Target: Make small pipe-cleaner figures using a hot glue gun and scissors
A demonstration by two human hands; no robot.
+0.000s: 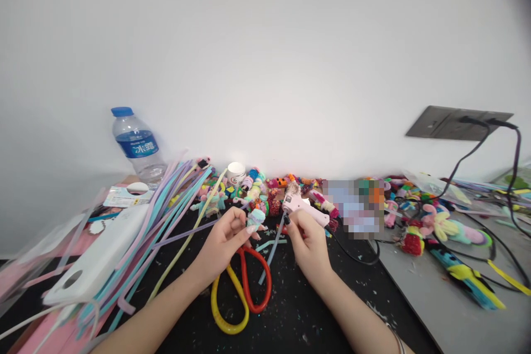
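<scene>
My left hand (232,235) is closed in a pinch on a small pastel fuzzy figure (256,217), in teal, white and pink. To its right, my right hand (309,243) has thumb and fingers pressed together; what they hold is hidden. Just beyond those fingers is a pink hot glue gun (319,214), its handle pointing right. A thin pale-blue stick (270,263) runs down from the gun's near end, beside my right thumb. Below my left hand, scissors with one yellow and one red handle (255,308) lie on the black mat (307,315); the blades are mostly hidden.
At left lie a bundle of pastel fuzzy stems (164,215) and a white power strip (99,254). A water bottle (136,144) leans on the wall. A paper cup (236,173) and fuzzy figures (450,227) line the back and right. Black cords run from the wall socket (443,121).
</scene>
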